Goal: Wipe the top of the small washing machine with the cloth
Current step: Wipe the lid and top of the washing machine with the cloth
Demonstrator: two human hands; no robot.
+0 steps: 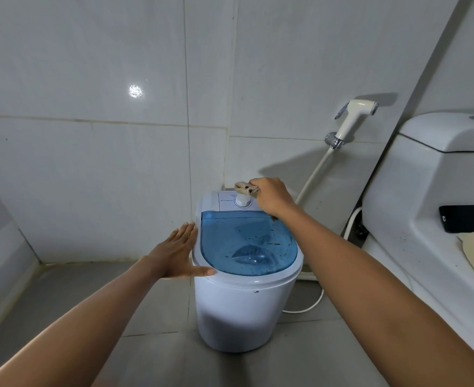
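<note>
Head view looked down on a small white washing machine (244,311) that stood on the grey floor in a tiled corner. Its translucent blue lid (247,244) was shut and speckled with dark dirt. Behind the lid, on the machine's white control panel, rose a round dial (242,201). The right hand (272,195) was closed around a small beige cloth (244,187), pressing it on top of that dial. The left hand (180,252) lay open and flat, fingers together, against the machine's left rim, thumb along the front edge. Right of the machine stood a white toilet (425,191) with a dark phone (466,218) resting on it; a bidet sprayer (353,118) hung on the wall above and behind the machine, its hose running down
</note>
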